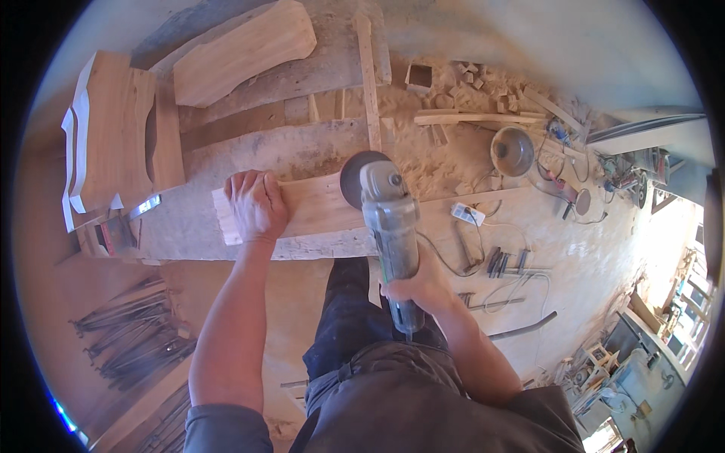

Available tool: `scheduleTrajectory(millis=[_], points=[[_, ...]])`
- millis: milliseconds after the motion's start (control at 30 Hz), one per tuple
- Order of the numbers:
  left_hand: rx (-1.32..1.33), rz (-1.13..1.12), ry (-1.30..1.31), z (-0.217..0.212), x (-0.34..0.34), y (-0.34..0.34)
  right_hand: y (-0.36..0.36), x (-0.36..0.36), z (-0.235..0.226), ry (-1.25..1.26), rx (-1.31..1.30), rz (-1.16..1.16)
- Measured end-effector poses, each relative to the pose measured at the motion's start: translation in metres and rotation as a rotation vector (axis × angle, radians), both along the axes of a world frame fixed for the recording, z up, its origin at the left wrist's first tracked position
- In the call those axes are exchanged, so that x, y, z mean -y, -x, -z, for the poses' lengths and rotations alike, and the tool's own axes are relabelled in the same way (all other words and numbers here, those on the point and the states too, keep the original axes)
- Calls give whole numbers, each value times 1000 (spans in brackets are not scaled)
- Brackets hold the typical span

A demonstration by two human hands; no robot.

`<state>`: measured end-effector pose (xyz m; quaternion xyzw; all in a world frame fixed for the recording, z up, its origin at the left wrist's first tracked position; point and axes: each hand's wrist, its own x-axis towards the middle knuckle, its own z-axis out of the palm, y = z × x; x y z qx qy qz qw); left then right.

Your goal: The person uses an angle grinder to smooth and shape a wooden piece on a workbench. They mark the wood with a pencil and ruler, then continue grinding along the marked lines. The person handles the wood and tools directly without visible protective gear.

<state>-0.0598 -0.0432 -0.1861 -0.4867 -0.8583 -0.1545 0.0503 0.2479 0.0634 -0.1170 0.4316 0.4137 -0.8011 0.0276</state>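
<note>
A pale wooden board (313, 202) lies flat along the front edge of the workbench (325, 246). Fingers bent over its left end, my left hand (255, 204) presses it against the bench. My right hand (423, 283) is wrapped around the body of a grey angle grinder (393, 234). The grinder's dark round disc (353, 180) sits over the board's right end; whether it touches the wood I cannot tell. The fingers on the grinder's underside are hidden.
Shaped boards (113, 136) stack at the bench's left, with another shaped board (245, 53) at the back. On the floor to the right are a metal bowl (512, 151), a white power strip (468, 214), cords, a hammer (470, 260) and wood scraps. Metal clamps (143, 340) lie lower left.
</note>
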Motion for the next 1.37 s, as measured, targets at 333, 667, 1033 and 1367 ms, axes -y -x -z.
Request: scheduleTrajectory(millis=[333, 667, 1033, 1367], points=[[0, -5, -34, 2, 0, 1, -31, 36, -14, 16, 24, -3], [-6, -3, -41, 4, 2, 2, -24, 40, -12, -95, 22, -21], [-11, -28, -38, 8, 3, 3, -51, 43, 7, 22, -34, 113], [-3, -13, 30, 9, 4, 4, -65, 59, 22, 143, -119, 282]])
